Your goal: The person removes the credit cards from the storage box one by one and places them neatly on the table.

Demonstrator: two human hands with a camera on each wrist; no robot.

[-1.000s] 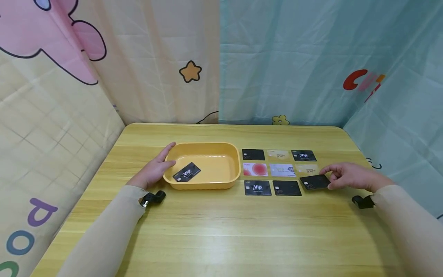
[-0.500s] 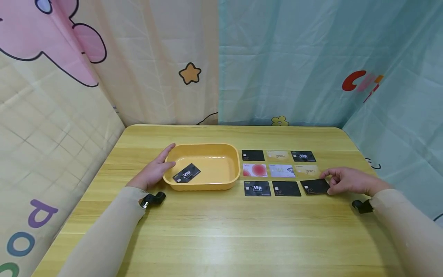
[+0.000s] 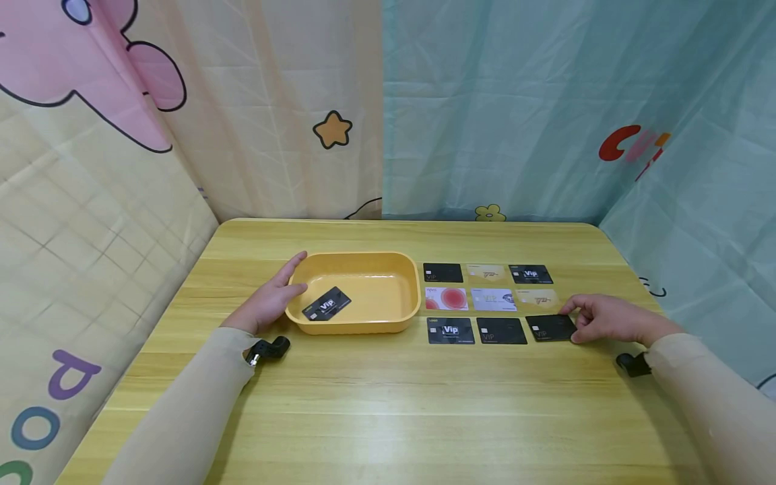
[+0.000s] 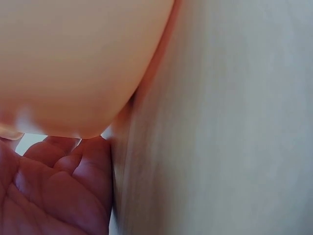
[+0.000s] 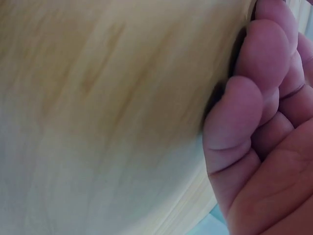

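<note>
My left hand (image 3: 264,301) holds the left end of a yellow tray (image 3: 354,327), thumb over the rim. In the left wrist view its fingers (image 4: 93,164) lie against the tray's outer wall (image 4: 73,58), low by the table. A black VIP card (image 3: 327,304) lies slanted inside the tray. To the right, my right hand (image 3: 615,319) holds the right end of another black VIP card (image 3: 550,328) between thumb and forefinger. That card lies flat at the near right of the card rows. The right wrist view shows curled fingers (image 5: 234,112) at the wood; the card is hidden there.
Three rows of cards lie right of the tray, among them a black card (image 3: 502,331), a pink-and-white card (image 3: 446,298) and a gold card (image 3: 537,298). The wooden table (image 3: 388,404) meets printed curtains (image 3: 485,108) at the back and sides.
The black card in my right hand has gone from slightly tilted to flat, in line with the near row. My left hand and the tray have stayed in place.
</note>
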